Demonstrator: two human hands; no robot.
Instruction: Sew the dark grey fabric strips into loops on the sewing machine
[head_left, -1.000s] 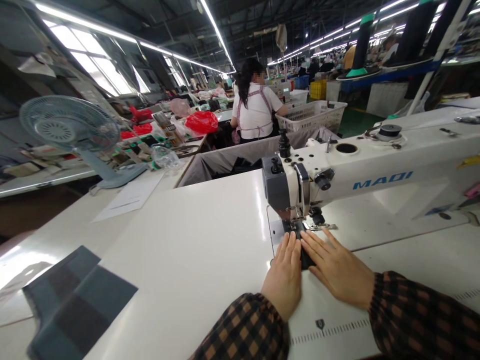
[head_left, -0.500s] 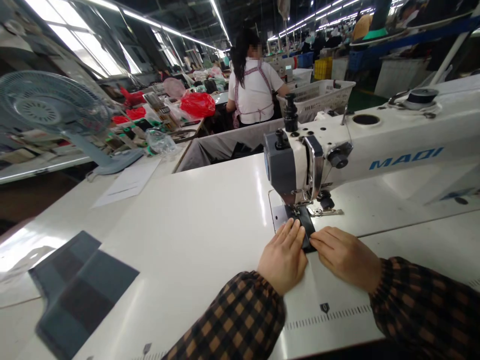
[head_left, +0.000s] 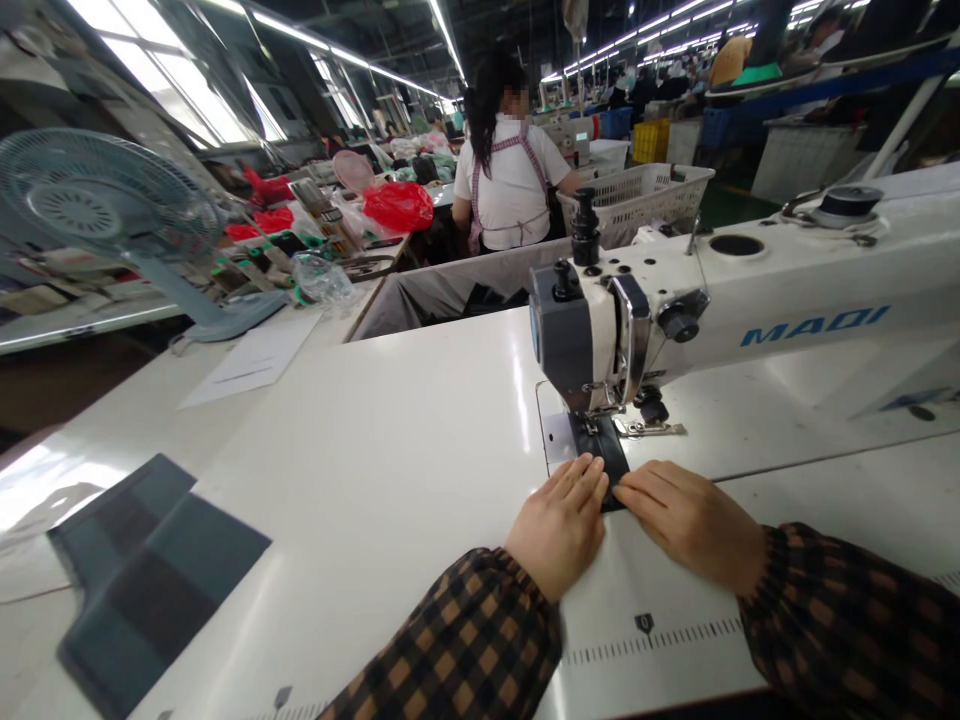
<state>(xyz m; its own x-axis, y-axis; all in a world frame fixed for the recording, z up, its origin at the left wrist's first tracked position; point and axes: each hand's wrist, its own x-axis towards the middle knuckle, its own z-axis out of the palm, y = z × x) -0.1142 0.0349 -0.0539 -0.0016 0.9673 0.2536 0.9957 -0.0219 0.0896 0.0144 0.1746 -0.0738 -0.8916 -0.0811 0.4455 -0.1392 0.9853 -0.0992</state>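
Here's the left hand (head_left: 561, 525), fingers outstretched and pressing on the dark strip (head_left: 613, 465), apparently to keep it smooth. The right hand (head_left: 694, 525) bunches its fingertips at the strip's right edge, likely steadying it; whether they pinch, I can't tell. Just beyond the fingertips, the strip runs under the sewing machine (head_left: 817, 285). Leftward: glossy white tabletop (head_left: 405, 460), grey piece (head_left: 176, 570), fan (head_left: 82, 215). Farther ahead, a co-worker (head_left: 510, 185) under strip lights.

The left hand (head_left: 559, 525) lies palm down, fingers together; the right hand (head_left: 694, 520) angles inward beside it.
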